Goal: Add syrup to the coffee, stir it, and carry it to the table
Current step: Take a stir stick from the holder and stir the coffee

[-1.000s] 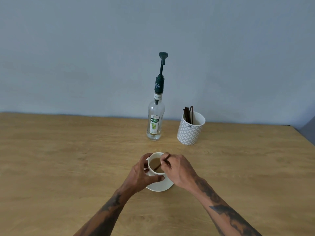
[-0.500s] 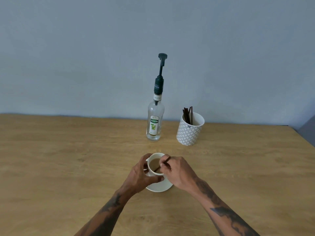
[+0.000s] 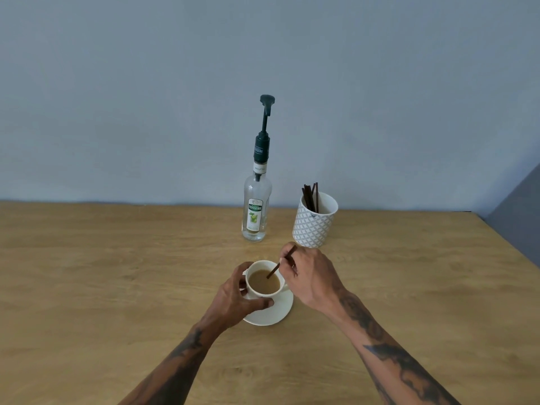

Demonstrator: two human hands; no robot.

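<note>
A white cup (image 3: 264, 291) of milky coffee stands on a white saucer (image 3: 277, 312) in the middle of the wooden counter. My left hand (image 3: 236, 296) wraps around the cup's left side. My right hand (image 3: 311, 277) pinches a thin dark stir stick (image 3: 281, 262), tilted, with its lower tip dipped in the coffee. The clear syrup bottle (image 3: 255, 211) with a dark green pump stands upright behind the cup, apart from both hands.
A patterned white holder (image 3: 314, 226) with several dark stir sticks stands to the right of the bottle. The wooden counter (image 3: 102, 273) meets a pale blue wall at the back. Its right edge runs diagonally at the far right.
My right hand has shifted up and to the right, and the stick has swung across the coffee. My left hand stays on the cup.
</note>
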